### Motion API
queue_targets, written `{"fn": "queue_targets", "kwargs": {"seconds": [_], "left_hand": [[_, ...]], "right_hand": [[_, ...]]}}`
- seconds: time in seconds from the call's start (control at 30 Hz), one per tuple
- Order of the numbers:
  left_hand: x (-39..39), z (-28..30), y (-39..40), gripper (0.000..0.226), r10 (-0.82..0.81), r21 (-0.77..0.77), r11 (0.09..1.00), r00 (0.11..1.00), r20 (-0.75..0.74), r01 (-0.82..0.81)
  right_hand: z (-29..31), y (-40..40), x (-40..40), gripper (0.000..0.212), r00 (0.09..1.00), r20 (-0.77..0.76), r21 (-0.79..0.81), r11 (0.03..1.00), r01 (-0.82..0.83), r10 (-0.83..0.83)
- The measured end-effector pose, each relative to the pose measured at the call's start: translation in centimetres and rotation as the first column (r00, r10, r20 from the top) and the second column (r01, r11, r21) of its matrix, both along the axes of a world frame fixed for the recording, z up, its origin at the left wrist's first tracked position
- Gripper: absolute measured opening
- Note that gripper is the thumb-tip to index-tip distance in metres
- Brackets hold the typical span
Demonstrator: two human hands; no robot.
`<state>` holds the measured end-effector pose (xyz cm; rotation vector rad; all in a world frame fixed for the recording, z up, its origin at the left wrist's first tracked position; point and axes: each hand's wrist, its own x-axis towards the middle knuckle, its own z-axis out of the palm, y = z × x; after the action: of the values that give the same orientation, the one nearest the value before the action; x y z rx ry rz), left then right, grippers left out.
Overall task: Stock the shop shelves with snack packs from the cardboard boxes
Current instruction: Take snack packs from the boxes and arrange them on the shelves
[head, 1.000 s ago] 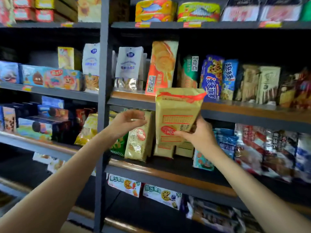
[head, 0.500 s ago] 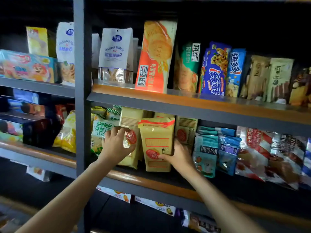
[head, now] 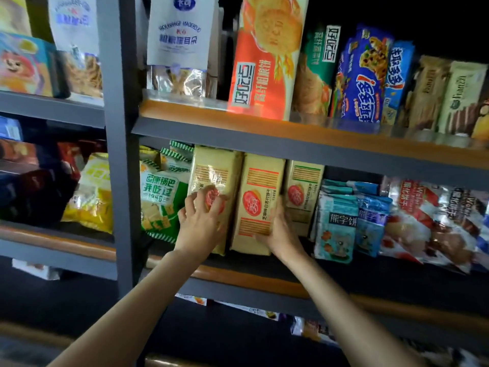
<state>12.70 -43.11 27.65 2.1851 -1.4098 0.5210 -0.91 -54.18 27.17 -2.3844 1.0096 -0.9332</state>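
Observation:
Three yellow cracker packs stand upright side by side on the middle shelf (head: 251,283). My right hand (head: 281,235) grips the middle yellow pack (head: 258,197) at its lower right edge; the pack stands on the shelf board. My left hand (head: 201,223) rests with spread fingers on the front of the left yellow pack (head: 215,170), over its red round logo. The third yellow pack (head: 304,192) stands just right of my right hand. No cardboard box is in view.
A green-and-white bag (head: 161,197) sits left of the yellow packs, and teal biscuit bags (head: 336,229) sit to the right. A grey upright post (head: 119,154) divides the shelving. The upper shelf (head: 291,133) holds an orange biscuit pack (head: 264,62) and blue cookie packs (head: 365,80).
My right hand brought the yellow pack down from in front of the upper shelf and stood it in the row. My left hand moved onto the neighbouring pack. The camera came closer.

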Motion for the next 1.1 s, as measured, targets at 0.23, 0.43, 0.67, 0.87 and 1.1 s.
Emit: {"fn": "queue_targets", "kwargs": {"seconds": [0.23, 0.43, 0.67, 0.87, 1.1], "left_hand": [[0.0, -1.4, 2.9, 0.055, 0.034, -0.053, 0.998, 0.999, -0.042, -0.036], [0.1, -4.6, 10.0, 0.043, 0.085, -0.135, 0.986, 0.991, -0.102, -0.098], [1.1, -10.8, 21.7, 0.040, 0.364, -0.153, 0.871, 0.822, -0.439, -0.467], [3.0, -17.1, 38.7, 0.038, 0.598, -0.010, 0.701, 0.595, -0.537, -0.713], [1.1, -26.6, 58.0, 0.038, 0.801, 0.505, 0.462, 0.098, -0.590, -0.729]], "right_hand": [[-0.2, 2.1, 0.4, 0.099, 0.987, -0.042, -0.131, 0.980, 0.147, -0.154], [-1.6, 9.9, 2.2, 0.062, 0.974, 0.153, -0.462, 0.883, -0.078, 0.166], [-9.1, 20.1, 5.7, 0.051, 0.860, -0.205, -0.520, 0.693, -0.500, 0.467], [-13.8, 29.9, 11.6, 0.046, 0.627, -0.589, -0.206, 0.656, -0.726, 0.510], [-23.5, 48.0, 14.5, 0.046, 0.195, -0.613, 0.226, 0.407, -0.885, 0.765]]}}
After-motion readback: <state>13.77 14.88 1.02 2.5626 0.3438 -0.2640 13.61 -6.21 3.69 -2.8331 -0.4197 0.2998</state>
